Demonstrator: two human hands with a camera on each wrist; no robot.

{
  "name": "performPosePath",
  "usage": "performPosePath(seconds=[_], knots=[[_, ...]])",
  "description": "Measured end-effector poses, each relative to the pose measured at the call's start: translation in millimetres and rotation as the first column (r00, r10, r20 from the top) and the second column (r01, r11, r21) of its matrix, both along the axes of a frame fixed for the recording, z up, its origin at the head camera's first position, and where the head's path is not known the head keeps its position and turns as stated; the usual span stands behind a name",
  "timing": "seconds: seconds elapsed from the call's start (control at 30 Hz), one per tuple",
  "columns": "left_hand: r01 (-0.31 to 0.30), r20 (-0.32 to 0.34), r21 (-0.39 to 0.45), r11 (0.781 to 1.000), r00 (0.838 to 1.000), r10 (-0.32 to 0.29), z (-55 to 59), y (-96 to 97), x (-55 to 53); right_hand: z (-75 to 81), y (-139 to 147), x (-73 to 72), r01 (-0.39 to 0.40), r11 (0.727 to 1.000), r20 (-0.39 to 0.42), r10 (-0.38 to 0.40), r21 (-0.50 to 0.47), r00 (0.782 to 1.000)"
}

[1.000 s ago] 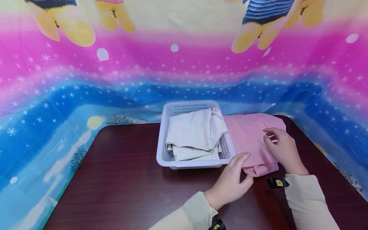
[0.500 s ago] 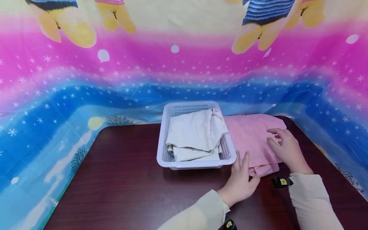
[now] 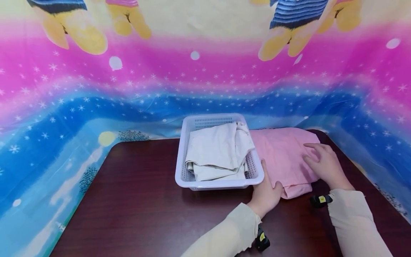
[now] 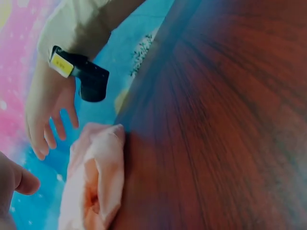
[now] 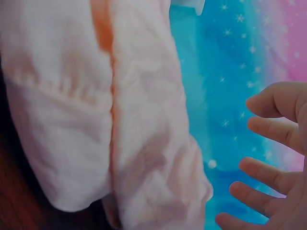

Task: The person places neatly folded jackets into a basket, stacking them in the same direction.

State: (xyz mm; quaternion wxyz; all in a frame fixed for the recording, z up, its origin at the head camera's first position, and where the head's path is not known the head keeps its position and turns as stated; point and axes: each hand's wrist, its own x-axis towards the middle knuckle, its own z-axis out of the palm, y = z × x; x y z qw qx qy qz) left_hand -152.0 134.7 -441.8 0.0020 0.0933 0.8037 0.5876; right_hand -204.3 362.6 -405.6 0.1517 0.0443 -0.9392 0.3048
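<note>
A folded pink cloth (image 3: pixel 282 153) lies on the table's right side, against the basket. My left hand (image 3: pixel 264 194) is at the basket's front right corner, its extended fingers reaching between the basket and the pink cloth; whether they touch either one, I cannot tell. Above the cloth's right part hovers my right hand (image 3: pixel 329 167), fingers spread and holding nothing. In the right wrist view, its fingers (image 5: pixel 264 175) are apart from the cloth's folded edge (image 5: pixel 148 124). Folded white cloth (image 3: pixel 212 146) lies inside the white plastic basket (image 3: pixel 218 184).
A dark red-brown wooden table (image 3: pixel 138 200) carries everything. Around its back and sides hangs a patterned curtain (image 3: pixel 192 82) in pink and blue. Black wrist cameras (image 3: pixel 319 201) are strapped below both hands.
My left hand has shifted slightly right, its fingers passing to the basket's right side. My right hand has drifted right over the pink cloth. Basket and cloths have stayed in place.
</note>
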Motion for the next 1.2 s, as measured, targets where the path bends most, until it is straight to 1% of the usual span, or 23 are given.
performPosePath(seconds=[0.1,0.17,0.23,0.3,0.33,0.43,0.57,0.6,0.7,0.73,0.77,0.83,0.87,0.9,0.93,1.0,1.07,1.13,1.2], knots=[[-0.042,-0.018,0.031,0.999,0.999,0.043,-4.6,4.3,-4.8,-2.6,7,-3.6,0.008,1.0,0.054,-0.007,-0.016,0.999],[-0.068,-0.026,0.032,0.997,0.997,0.069,-6.6,6.5,-7.7,-4.7,12,-5.9,0.017,1.0,0.095,-0.015,-0.022,0.995],[-0.089,-0.018,0.034,0.995,0.996,0.089,-7.2,8.0,-10.6,-6.9,16,-8.1,0.031,0.999,0.134,-0.027,-0.026,0.991],[-0.101,0.018,0.039,0.994,0.995,0.101,-7.1,9.1,-13.8,-8.7,21,-10.4,0.037,0.999,0.172,-0.031,-0.034,0.985],[-0.107,0.047,0.045,0.993,0.993,0.105,-6.6,9.5,-15.4,-9.5,23,-11.8,0.035,0.998,0.188,-0.026,-0.043,0.982],[-0.128,0.115,0.074,0.989,0.986,0.119,-5.2,10.8,-20.7,-11.8,27,-15.8,0.013,0.996,0.234,0.009,-0.092,0.972],[-0.164,0.216,0.135,0.977,0.967,0.132,-4.0,11.5,-25.7,-16.6,32,-21.3,-0.016,0.982,0.286,0.07,-0.188,0.956],[-0.17,0.235,0.16,0.972,0.963,0.13,-4.2,11.8,-26.3,-18.2,34,-22.5,-0.018,0.976,0.3,0.084,-0.216,0.95],[-0.19,0.31,0.226,0.956,0.944,0.114,-6.1,11.3,-27.2,-22.3,38,-26.5,-0.028,0.958,0.327,0.125,-0.285,0.937],[-0.193,0.324,0.246,0.95,0.94,0.107,-7.2,10.6,-27.2,-23.5,39,-27.4,-0.031,0.952,0.339,0.138,-0.304,0.931],[-0.192,0.335,0.259,0.947,0.937,0.098,-8.4,9.7,-27.3,-24.3,39,-28.2,-0.03,0.948,0.353,0.147,-0.316,0.924],[-0.182,0.364,0.265,0.947,0.928,0.076,-10.5,7.4,-26.8,-25.2,40,-28.3,-0.035,0.944,0.378,0.165,-0.328,0.911],[-0.172,0.38,0.258,0.951,0.923,0.064,-11.5,6.2,-26.6,-25.7,41,-28.2,-0.036,0.942,0.388,0.172,-0.333,0.905],[-0.16,0.384,0.253,0.954,0.922,0.053,-12.1,5.2,-26.8,-25.9,41,-27.5,-0.036,0.94,0.402,0.179,-0.338,0.898],[-0.151,0.401,0.246,0.957,0.915,0.041,-12.6,3.9,-26.8,-25.9,41,-27.1,-0.037,0.938,0.41,0.186,-0.344,0.893],[-0.126,0.426,0.228,0.965,0.905,0.017,-13.0,2.2,-27.8,-26.1,42,-27.2,-0.044,0.926,0.418,0.211,-0.374,0.883],[-0.116,0.442,0.214,0.97,0.897,0.009,-13.3,1.1,-28.9,-26.9,42,-28.4,-0.053,0.915,0.424,0.237,-0.401,0.874],[-0.103,0.432,0.199,0.974,0.902,0.007,-12.6,0.1,-30.9,-27.3,41,-30.6,-0.062,0.904,0.433,0.262,-0.424,0.862],[-0.103,0.408,0.192,0.976,0.913,0.016,-11.5,0.2,-33.0,-28.0,40,-32.3,-0.067,0.898,0.443,0.278,-0.435,0.852]])
